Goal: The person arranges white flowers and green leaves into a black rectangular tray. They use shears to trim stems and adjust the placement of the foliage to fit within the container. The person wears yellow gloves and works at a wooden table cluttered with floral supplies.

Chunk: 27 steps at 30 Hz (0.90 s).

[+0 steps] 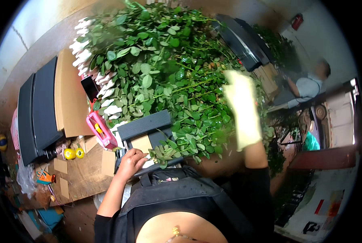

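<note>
Leafy rose stems [160, 73], heaped across the view from 10 to 4 o'clock, white-covered ends [82, 52] at 10 o'clock. A small near spray [167, 153] lies at 7 o'clock, just beside the fingers of the bare left hand [128, 164], at 8 o'clock. These fingers are curled; whether they grip a stem cannot be told. The gloved right hand [242, 109], at 3 o'clock, is blurred over the right part of the heap, its fingers toward 12 o'clock; whether they hold anything cannot be told. A ribbed black strip [145, 124] stands between the left hand and the main heap. At 9 o'clock, a pink tape dispenser [102, 131]; at 10, a phone [89, 88]. Farther out at 9, brown cardboard [71, 103] and black panels [45, 107] hem in the bench [88, 176]. Between 8 and 9, yellow tape rolls [69, 154]; at 8, an orange-and-teal tool [45, 177]. At 1 o'clock, black boxes [243, 42] border the foliage; between 2 and 3, another person [308, 87], well apart.
</note>
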{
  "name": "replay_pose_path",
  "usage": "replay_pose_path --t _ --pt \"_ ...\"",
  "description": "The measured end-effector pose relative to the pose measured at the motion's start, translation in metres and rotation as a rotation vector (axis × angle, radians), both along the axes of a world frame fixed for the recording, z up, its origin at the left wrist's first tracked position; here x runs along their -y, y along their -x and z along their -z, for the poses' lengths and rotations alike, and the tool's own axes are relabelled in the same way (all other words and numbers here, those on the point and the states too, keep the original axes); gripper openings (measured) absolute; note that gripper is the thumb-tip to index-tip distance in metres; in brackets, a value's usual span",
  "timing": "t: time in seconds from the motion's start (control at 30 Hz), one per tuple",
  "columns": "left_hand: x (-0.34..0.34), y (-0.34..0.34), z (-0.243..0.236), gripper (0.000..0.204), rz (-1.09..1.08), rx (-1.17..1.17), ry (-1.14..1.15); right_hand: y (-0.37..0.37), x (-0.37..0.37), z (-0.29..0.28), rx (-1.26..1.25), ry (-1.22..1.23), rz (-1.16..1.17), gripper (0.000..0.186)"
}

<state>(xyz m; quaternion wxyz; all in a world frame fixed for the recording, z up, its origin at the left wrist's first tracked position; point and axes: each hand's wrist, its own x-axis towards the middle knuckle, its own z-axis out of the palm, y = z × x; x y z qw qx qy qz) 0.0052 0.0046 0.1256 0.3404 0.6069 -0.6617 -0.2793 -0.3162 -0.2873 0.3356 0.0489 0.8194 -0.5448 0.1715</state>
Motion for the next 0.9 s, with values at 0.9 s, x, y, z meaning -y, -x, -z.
replay_pose_path --t 0.9 --pt "0.0 0.001 0.021 0.067 -0.143 -0.337 -0.148 0.026 -0.079 0.171 0.03 -0.901 -0.094 0.022"
